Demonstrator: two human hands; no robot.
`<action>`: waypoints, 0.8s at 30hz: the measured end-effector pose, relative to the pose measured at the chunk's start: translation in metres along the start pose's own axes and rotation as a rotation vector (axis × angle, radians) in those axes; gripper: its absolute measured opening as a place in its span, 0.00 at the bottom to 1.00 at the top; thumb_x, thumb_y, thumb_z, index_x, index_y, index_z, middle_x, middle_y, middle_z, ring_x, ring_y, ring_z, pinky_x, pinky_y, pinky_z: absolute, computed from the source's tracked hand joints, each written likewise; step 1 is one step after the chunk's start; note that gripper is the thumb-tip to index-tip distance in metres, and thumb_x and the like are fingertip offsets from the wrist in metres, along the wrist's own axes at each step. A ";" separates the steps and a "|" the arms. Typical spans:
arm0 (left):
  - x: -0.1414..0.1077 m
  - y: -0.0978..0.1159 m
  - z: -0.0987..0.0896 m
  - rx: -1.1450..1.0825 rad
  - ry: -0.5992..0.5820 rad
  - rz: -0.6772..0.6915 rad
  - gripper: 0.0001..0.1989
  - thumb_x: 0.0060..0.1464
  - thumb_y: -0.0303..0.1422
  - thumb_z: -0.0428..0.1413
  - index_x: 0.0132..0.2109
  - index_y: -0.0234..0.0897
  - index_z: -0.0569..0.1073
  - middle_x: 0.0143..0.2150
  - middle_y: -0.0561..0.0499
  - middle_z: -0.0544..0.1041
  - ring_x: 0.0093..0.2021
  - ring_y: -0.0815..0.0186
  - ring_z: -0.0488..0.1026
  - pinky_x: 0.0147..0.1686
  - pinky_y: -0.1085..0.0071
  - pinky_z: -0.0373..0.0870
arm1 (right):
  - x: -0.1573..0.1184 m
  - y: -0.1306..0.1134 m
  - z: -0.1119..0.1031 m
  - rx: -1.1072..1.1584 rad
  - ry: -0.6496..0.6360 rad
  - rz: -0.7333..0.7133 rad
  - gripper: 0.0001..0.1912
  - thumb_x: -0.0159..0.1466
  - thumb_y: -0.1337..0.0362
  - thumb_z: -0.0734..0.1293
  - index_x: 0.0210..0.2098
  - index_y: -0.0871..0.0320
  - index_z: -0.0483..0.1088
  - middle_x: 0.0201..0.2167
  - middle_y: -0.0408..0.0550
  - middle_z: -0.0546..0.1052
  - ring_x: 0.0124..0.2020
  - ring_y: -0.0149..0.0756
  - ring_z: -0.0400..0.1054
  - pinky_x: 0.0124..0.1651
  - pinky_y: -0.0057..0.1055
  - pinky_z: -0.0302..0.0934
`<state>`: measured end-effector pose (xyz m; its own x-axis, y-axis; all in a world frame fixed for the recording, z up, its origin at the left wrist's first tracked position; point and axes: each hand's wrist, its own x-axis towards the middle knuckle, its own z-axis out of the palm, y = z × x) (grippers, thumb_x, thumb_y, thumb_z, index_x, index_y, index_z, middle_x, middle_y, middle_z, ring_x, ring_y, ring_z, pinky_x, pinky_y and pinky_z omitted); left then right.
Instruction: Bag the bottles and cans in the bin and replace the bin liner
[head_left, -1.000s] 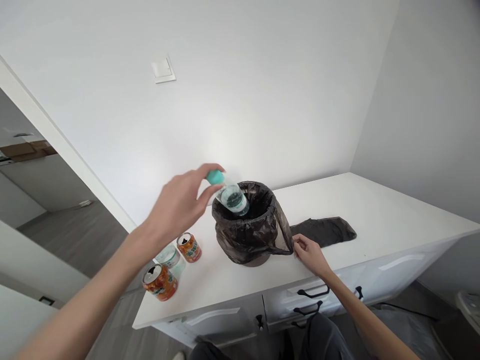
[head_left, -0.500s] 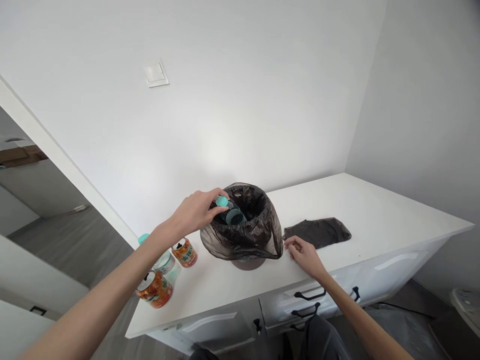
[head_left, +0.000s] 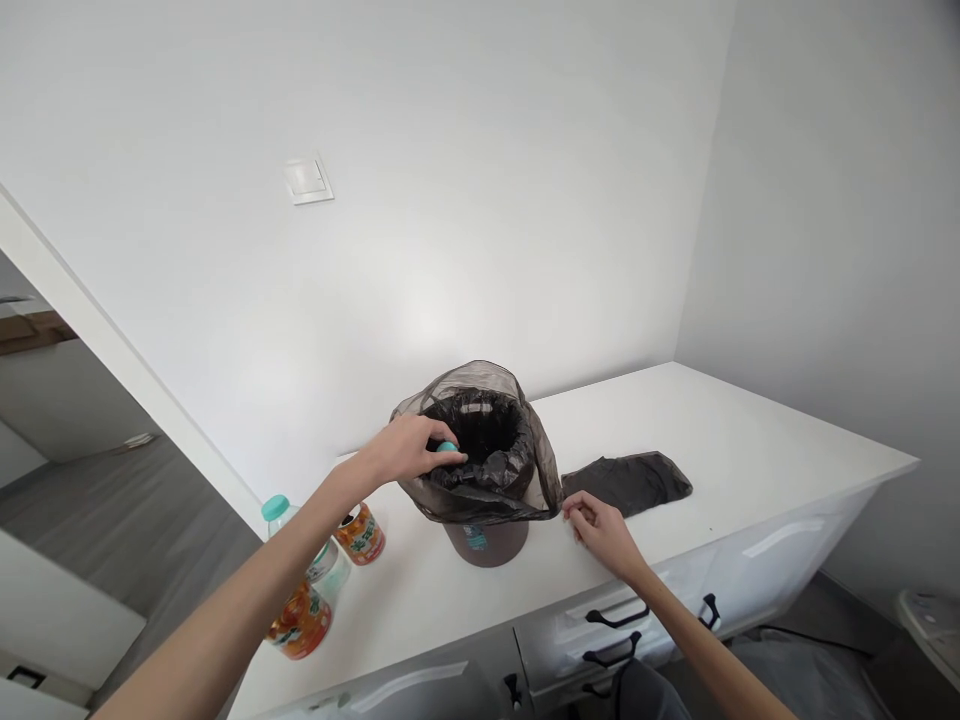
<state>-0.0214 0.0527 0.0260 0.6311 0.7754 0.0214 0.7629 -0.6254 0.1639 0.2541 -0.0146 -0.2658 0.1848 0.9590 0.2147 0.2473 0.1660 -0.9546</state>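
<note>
Left hand pinches a cap inside the bag's mouth; right hand pinches its edge. Left forearm partly hides cans.

The liner is thin plastic film, crinkled and glossy, see-through along its loose edge; the bin beneath looks like smooth, low-sheen plastic; the cap at its mouth is smooth, opaque plastic; the bottle is clear plastic; the cans are printed, shiny metal; the flat bag is duller, creased film; the bench is smooth with a soft sheen; the wall looks matt.
</note>
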 end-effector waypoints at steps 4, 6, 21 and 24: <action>-0.006 -0.002 0.007 -0.094 0.176 0.089 0.25 0.62 0.58 0.53 0.45 0.46 0.84 0.52 0.47 0.84 0.57 0.50 0.76 0.63 0.53 0.67 | 0.000 -0.001 0.002 0.009 0.002 0.006 0.10 0.62 0.57 0.62 0.34 0.54 0.73 0.28 0.44 0.77 0.24 0.36 0.69 0.31 0.32 0.61; -0.008 -0.004 0.010 -0.129 0.238 0.069 0.26 0.63 0.58 0.52 0.50 0.46 0.83 0.60 0.47 0.80 0.68 0.48 0.67 0.70 0.50 0.58 | 0.000 0.000 0.002 0.011 0.000 0.004 0.10 0.62 0.58 0.62 0.34 0.54 0.73 0.27 0.43 0.77 0.24 0.35 0.68 0.31 0.31 0.61; 0.004 -0.061 0.048 -1.183 -0.001 -0.353 0.50 0.56 0.73 0.37 0.64 0.40 0.73 0.60 0.40 0.81 0.61 0.47 0.77 0.57 0.57 0.75 | 0.000 0.002 0.004 -0.012 -0.001 -0.015 0.10 0.64 0.58 0.62 0.34 0.53 0.73 0.25 0.42 0.74 0.23 0.36 0.68 0.32 0.31 0.60; -0.002 -0.067 0.057 -1.168 0.017 -0.423 0.53 0.53 0.75 0.35 0.58 0.37 0.77 0.53 0.37 0.84 0.57 0.45 0.79 0.55 0.55 0.75 | -0.001 0.000 0.003 -0.021 0.002 -0.012 0.10 0.63 0.57 0.62 0.33 0.53 0.73 0.23 0.41 0.73 0.23 0.37 0.68 0.32 0.32 0.60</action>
<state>-0.0658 0.0885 -0.0416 0.3578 0.9036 -0.2355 0.3182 0.1192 0.9405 0.2507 -0.0150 -0.2663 0.1835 0.9565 0.2268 0.2691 0.1730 -0.9475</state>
